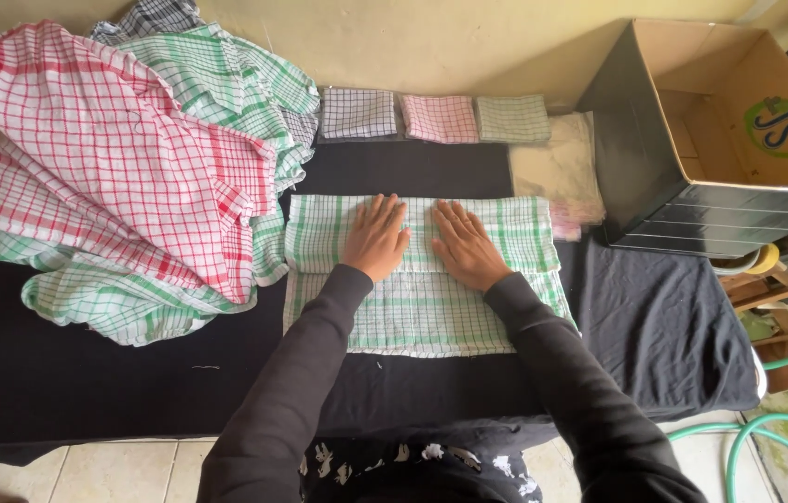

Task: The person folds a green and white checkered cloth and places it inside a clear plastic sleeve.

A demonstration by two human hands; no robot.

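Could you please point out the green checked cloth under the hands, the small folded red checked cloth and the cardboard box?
green checked cloth [431, 312]: head view, on its flat lower half.
folded red checked cloth [441, 118]: head view, its middle.
cardboard box [641, 163]: head view, its dark outer side.

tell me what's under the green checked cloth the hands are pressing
The green checked cloth lies on a black table cover, visible all around it. Both hands press flat on top. Anything directly beneath is hidden.

Cardboard box [739, 130] cut off at 3 o'clock edge, inside partly unseen. Cloth pile [124, 168] hides the bench [59, 373] under it and runs off the 12 o'clock edge. Pink thing [565, 224] beside green check cloth [422, 307] blurred, can't ID. Green hose [767, 438] cropped at 4 o'clock.
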